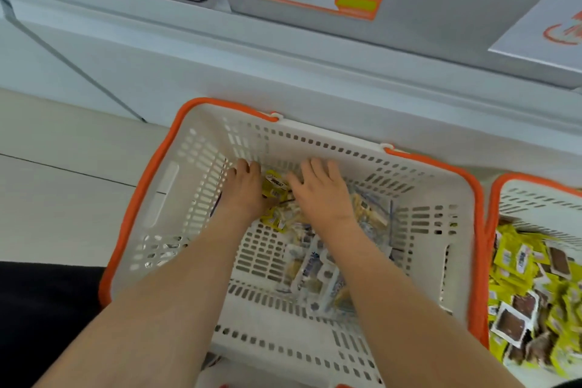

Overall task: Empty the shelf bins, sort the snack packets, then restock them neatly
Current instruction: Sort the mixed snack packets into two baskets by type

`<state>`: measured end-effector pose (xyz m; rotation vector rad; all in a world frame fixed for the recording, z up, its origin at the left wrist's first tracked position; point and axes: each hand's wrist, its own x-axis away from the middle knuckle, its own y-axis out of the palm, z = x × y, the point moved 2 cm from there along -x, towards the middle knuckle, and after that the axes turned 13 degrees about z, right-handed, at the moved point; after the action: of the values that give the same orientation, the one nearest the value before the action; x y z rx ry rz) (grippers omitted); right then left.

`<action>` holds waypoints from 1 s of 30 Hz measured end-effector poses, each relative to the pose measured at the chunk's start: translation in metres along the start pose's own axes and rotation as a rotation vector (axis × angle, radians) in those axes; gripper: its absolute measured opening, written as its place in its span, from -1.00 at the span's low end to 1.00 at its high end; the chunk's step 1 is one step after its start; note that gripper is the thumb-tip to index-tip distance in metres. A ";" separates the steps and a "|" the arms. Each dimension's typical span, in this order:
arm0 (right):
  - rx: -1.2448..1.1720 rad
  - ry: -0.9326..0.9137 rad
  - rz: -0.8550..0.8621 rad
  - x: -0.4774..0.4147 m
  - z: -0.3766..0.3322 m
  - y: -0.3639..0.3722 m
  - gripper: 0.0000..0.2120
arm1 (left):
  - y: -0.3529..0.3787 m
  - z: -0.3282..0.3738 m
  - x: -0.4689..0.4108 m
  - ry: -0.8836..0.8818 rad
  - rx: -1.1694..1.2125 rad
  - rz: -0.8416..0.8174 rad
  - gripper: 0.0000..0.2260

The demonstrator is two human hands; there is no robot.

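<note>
Though beneath left hand (pixel 244 190), packets (pixel 274 187) indistinct.

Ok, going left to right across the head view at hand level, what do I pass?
Basket's left wall → left hand → yellow packets → right hand → pale stick packets → orange rim → second basket.

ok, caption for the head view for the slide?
Left hand and right hand on snack packets in a white basket; second basket beside it holds more.
</note>
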<state>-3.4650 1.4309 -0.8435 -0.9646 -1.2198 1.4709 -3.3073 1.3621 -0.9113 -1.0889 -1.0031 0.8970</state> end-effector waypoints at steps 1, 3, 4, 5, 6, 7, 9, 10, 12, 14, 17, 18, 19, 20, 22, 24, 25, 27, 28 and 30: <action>-0.013 0.006 -0.020 0.003 0.004 -0.001 -0.56 | 0.003 0.000 0.000 0.022 -0.024 -0.010 -0.20; -0.041 -0.003 -0.064 0.010 0.007 -0.002 -0.50 | 0.004 0.003 0.001 0.024 -0.019 -0.056 -0.10; -0.045 -0.014 -0.067 0.014 0.009 -0.004 -0.44 | 0.003 0.005 0.002 0.017 0.003 -0.070 -0.07; -0.029 -0.025 -0.057 0.017 0.011 -0.009 -0.40 | 0.003 0.008 0.004 0.014 0.024 -0.076 -0.07; 0.003 -0.037 -0.040 0.018 0.013 -0.016 -0.39 | 0.001 0.011 0.007 0.023 0.023 -0.080 -0.09; 0.030 -0.044 -0.034 0.018 0.018 -0.023 -0.43 | 0.001 0.015 0.011 0.048 0.005 -0.074 -0.12; 0.052 -0.031 -0.010 0.015 0.029 -0.038 -0.56 | 0.001 0.023 0.022 0.111 -0.044 -0.047 -0.19; 0.041 0.003 -0.001 0.014 0.035 -0.044 -0.60 | 0.003 0.026 0.027 0.138 -0.061 -0.041 -0.22; -0.119 0.101 -0.022 0.011 0.047 -0.050 -0.67 | 0.004 0.030 0.035 0.158 -0.080 -0.064 -0.25; -0.400 0.204 -0.179 0.014 0.055 -0.046 -0.77 | 0.005 0.029 0.041 0.134 -0.067 -0.126 -0.27; -0.479 0.244 -0.557 0.026 0.061 -0.042 -0.82 | 0.001 0.021 0.050 0.087 -0.015 -0.213 -0.36; -0.423 0.253 -0.667 0.031 0.062 -0.044 -0.85 | -0.001 0.017 0.053 0.078 -0.007 -0.225 -0.40; -0.368 0.271 -0.736 0.036 0.062 -0.044 -0.88 | -0.002 0.013 0.057 0.066 -0.002 -0.226 -0.48; -0.295 0.295 -0.781 0.040 0.062 -0.044 -0.90 | -0.003 0.009 0.058 0.056 0.012 -0.216 -0.58; -0.058 0.290 -0.788 0.041 0.054 -0.046 -0.86 | -0.003 0.001 0.062 0.015 0.084 -0.184 -0.73; 0.179 0.231 -0.758 0.037 0.038 -0.043 -0.72 | -0.006 -0.005 0.064 -0.030 0.154 -0.165 -0.76; 0.209 0.219 -0.737 0.037 0.029 -0.039 -0.63 | -0.007 -0.007 0.066 -0.050 0.178 -0.169 -0.78; 0.143 0.167 -0.672 0.040 0.012 -0.028 -0.48 | -0.014 -0.012 0.070 -0.072 0.235 -0.159 -0.85; 0.090 0.108 -0.647 0.041 0.006 -0.025 -0.45 | -0.019 -0.013 0.072 -0.084 0.236 -0.141 -0.88; -0.004 0.017 -0.640 0.044 -0.002 -0.021 -0.50 | -0.026 -0.018 0.074 -0.220 0.335 -0.086 -0.86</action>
<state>-3.4689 1.4749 -0.8236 -0.5096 -1.3548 0.9478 -3.2656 1.4205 -0.8745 -0.6709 -1.0262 1.0867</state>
